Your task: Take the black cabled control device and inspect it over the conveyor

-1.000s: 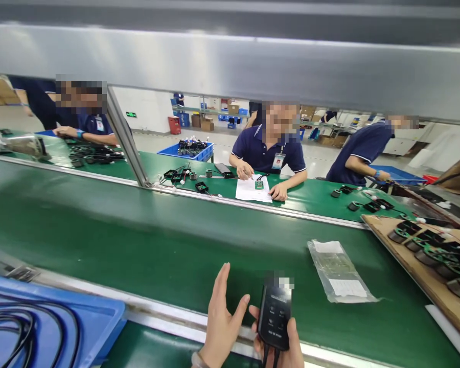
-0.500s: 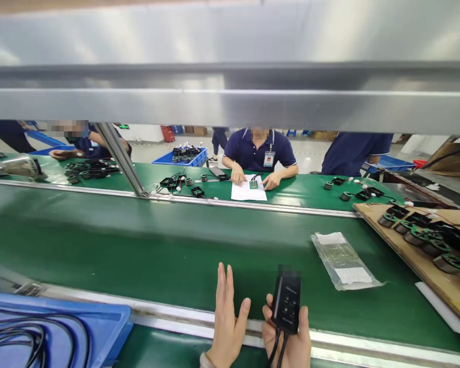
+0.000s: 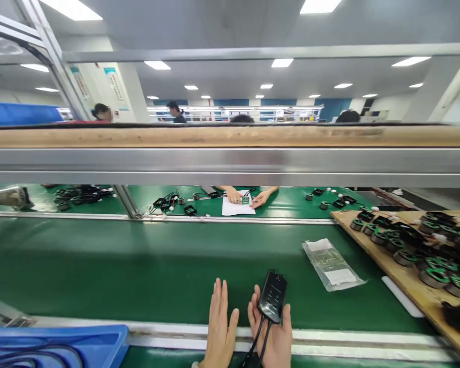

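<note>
My right hand [image 3: 274, 337] cradles a black control box [image 3: 273, 296] from below, fingers along one side and thumb along the other. Small buttons or lights dot its glossy face, and two black cables run down from its lower end past my palm. Just left of it, my left hand [image 3: 219, 324] is raised with straight fingers and the thumb apart; nothing is in it. Both hands are over the near metal rail of the green belt [image 3: 138, 271]. A clear plastic bag with white labels [image 3: 333, 266] lies on the belt, beyond and right of the box.
At the right, a cardboard sheet [image 3: 396, 278] carries several round motor-like parts. A blue tray [image 3: 111, 337] with black cables stands near left. Across the belt, a co-worker's hands [image 3: 262, 198] hold a green circuit board over white paper. A metal beam [image 3: 230, 166] crosses overhead.
The view has tilted up, showing the ceiling and the far room above the beam. The control box lies tilted in my right hand, which has shifted slightly left; my left hand stays open.
</note>
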`<control>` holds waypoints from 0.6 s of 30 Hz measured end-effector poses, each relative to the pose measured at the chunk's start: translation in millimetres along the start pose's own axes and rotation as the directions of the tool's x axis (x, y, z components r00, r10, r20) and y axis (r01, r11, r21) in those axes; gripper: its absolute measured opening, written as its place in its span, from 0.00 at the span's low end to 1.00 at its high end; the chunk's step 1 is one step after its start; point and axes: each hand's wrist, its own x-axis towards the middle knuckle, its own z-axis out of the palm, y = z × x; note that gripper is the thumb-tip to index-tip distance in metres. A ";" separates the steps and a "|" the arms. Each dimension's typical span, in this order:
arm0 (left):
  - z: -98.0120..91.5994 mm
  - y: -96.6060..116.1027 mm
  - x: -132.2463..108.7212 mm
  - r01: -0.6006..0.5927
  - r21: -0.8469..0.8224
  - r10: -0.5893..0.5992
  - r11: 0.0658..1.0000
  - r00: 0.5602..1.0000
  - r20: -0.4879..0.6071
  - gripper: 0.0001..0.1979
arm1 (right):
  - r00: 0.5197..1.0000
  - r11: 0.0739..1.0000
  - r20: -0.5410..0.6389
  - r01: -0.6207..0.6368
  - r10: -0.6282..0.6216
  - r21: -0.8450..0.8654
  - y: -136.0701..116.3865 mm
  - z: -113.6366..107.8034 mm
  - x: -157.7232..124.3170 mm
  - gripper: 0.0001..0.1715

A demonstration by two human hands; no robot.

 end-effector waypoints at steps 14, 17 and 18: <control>28.7 -43.1 8.6 -0.329 0.513 0.233 0.793 0.941 0.244 0.27 | 0.994 0.954 0.029 -0.108 0.104 0.280 -16.3 -5.5 8.8 0.29; 32.9 -39.0 7.7 -0.324 0.615 0.225 0.719 0.946 0.236 0.27 | 0.995 0.950 0.023 -0.104 0.101 0.295 -18.8 -6.0 11.3 0.31; 34.8 -38.6 7.3 -0.311 0.637 0.213 0.705 0.950 0.228 0.27 | 0.994 0.946 0.022 -0.109 0.107 0.305 -19.5 -6.9 13.1 0.32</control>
